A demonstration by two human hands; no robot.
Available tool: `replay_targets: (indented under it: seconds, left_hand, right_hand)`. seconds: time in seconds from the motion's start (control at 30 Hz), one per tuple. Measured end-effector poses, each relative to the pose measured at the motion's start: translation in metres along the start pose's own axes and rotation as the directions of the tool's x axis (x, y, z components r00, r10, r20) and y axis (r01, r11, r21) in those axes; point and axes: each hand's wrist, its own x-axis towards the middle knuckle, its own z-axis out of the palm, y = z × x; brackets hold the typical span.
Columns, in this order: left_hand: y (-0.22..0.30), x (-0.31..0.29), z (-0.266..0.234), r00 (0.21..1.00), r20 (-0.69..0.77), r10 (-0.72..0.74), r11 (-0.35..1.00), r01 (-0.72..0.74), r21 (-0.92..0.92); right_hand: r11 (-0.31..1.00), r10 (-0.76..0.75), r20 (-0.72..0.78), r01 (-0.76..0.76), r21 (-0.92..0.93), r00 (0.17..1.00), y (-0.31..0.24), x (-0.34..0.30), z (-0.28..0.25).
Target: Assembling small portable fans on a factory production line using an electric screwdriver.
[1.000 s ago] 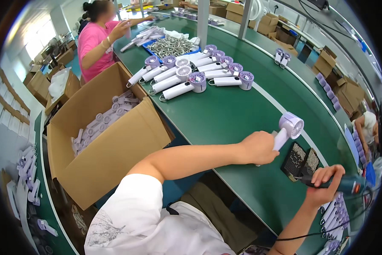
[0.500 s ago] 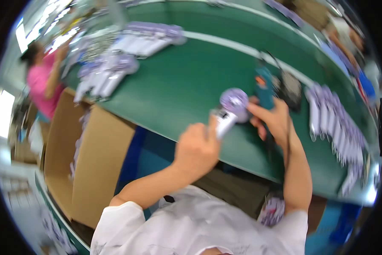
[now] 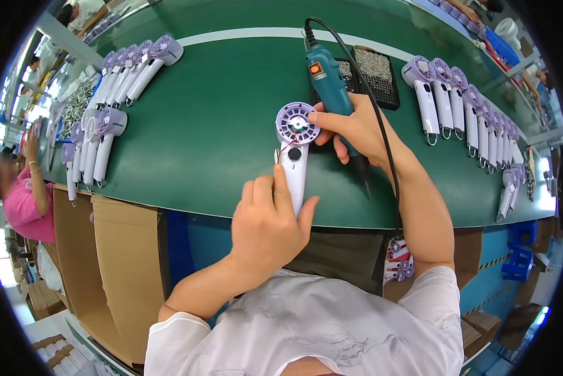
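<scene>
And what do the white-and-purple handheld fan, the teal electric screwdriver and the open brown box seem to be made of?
White-and-purple handheld fan: probably moulded plastic, fairly glossy, from its smooth surface and thin ribs.
Teal electric screwdriver: likely hard plastic outside, satin, from its even colour and soft sheen.
Open brown box: apparently cardboard, matte, from its plain, flat panels.

The white handheld fan [image 3: 299, 164] has its lilac slatted head toward twelve o'clock, handle toward six, black button up; a red wire trails toward seven, its end hard to make out. At its two o'clock, the teal electric screwdriver [image 3: 331, 91] points its bit toward five.
</scene>
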Motion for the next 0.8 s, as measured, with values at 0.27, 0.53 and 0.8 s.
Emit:
replay_targets:
  seconds: [0.27,0.53,0.8]
  left_hand:
    - [-0.097,0.105,-0.014,0.974,0.193,0.118,0.73,0.047,-0.682]
    - [-0.123,0.158,0.013,0.75,0.497,0.437,0.678,0.088,-0.73]
    - [-0.128,0.159,0.028,0.752,0.475,0.457,0.593,0.14,-0.793]
  right_hand:
    - [0.999,0.019,0.025,-0.02,0.037,1.0,-0.003,0.001,0.004]
    - [1.0,-0.002,-0.003,0.002,-0.001,1.0,-0.003,-0.001,0.001]
    - [0.898,-0.283,-0.309,0.364,0.246,0.908,-0.01,0.009,-0.041]
